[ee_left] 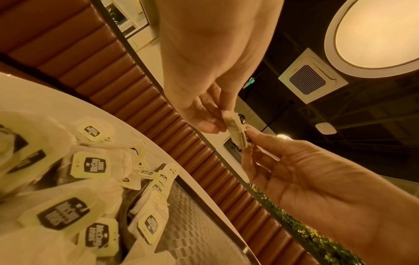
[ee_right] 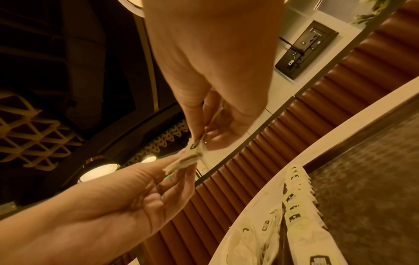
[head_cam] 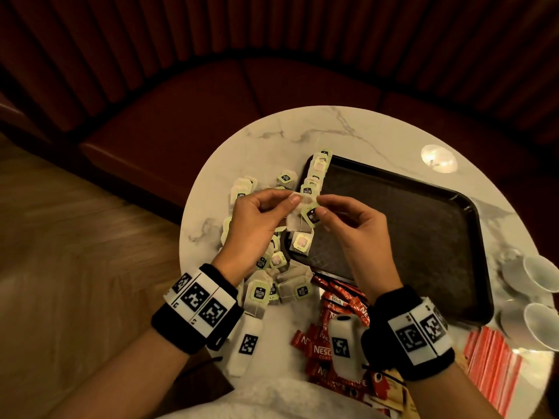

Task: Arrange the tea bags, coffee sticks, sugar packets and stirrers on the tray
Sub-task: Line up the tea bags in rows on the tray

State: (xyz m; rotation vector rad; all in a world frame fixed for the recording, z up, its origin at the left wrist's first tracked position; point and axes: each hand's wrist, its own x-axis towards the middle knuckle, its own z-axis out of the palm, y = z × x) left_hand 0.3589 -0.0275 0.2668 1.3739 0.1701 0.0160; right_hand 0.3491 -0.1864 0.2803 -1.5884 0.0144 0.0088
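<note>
Both hands are raised above the left edge of the tray (head_cam: pixel 423 237), sharing one tea bag (head_cam: pixel 298 220). The left hand (head_cam: pixel 257 225) pinches the bag's upper corner between thumb and forefinger, its other fingers (head_cam: pixel 266 196) loosely curled. The right hand (head_cam: pixel 357 228) pinches the bag's paper tag (head_cam: pixel 311 215) from the other side, also with thumb and forefinger. In the wrist views the bag (ee_left: pixel 237 132) shows edge-on between the two pinches; it may be more than one bag pressed together, but the blur leaves that unclear.

The tray is dark and sits on the round marble counter (head_cam: pixel 272 137). A row of bags (head_cam: pixel 316 173) lies overlapped along the tray's left rim, running from the far corner towards the hands. One more bag (head_cam: pixel 301 241) lies inside the tray just below the hands.

A loose heap of bags (head_cam: pixel 269 285) covers the counter left of the tray and under the left wrist. Red coffee sticks (head_cam: pixel 335 300) lie scattered at the tray's near edge, beneath the right wrist. A sheaf of red-and-white striped packets (head_cam: pixel 496 367) lies at the counter's near right edge; whether they are sugar or stirrers cannot be told. Two white cups (head_cam: pixel 541 273) stand right of the tray, near the counter's rim.
</note>
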